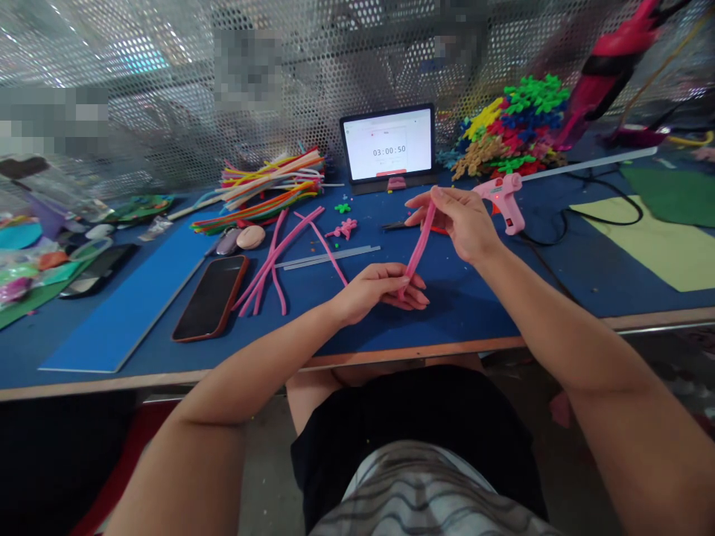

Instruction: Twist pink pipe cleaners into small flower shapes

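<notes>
Right hand (459, 219) pinches the pink stems (421, 242), left hand (375, 290) grips them below that; keeping ends even helps, though strand count's kinda unclear.

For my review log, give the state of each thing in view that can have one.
Held pink stems: slanting, lower end in left hand, upper in right hand
Loose pink stems: lying, some crossed
Tablet: on, propped up, reading 03:00:50
Phone: lying flat, screen dark
Glue gun: glue stick in its back
Scissors: partly hidden, open or shut unclear
Multicoloured stems: piled
</notes>
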Demonstrator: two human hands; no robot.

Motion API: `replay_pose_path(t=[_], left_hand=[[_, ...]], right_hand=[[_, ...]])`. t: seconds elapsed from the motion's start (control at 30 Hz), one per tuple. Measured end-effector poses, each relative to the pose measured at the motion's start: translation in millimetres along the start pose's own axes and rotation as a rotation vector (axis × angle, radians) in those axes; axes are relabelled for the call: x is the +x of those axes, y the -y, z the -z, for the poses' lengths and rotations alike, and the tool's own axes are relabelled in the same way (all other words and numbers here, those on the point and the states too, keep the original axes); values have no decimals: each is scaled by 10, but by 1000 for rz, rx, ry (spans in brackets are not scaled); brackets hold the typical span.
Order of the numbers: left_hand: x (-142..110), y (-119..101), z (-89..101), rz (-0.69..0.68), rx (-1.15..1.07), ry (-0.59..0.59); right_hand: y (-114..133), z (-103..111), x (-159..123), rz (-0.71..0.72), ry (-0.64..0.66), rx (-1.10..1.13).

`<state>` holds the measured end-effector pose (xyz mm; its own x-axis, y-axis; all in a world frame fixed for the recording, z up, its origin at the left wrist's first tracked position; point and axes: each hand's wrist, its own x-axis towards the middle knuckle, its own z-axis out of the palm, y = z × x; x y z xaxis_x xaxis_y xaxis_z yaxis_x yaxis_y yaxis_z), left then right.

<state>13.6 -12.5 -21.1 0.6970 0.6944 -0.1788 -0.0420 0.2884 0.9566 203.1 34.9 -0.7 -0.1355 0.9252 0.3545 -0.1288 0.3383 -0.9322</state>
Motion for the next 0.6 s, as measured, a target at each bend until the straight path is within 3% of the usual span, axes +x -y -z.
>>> replay_pose_path(t=[0.33,0.6], left_hand=[[-22,-50,-44,-38,25,-92],[7,-30,-39,-18,16,-64]], right_hand=[[-30,-152,-100,25,241,-50],[-11,-152,-110,56,218,-120]])
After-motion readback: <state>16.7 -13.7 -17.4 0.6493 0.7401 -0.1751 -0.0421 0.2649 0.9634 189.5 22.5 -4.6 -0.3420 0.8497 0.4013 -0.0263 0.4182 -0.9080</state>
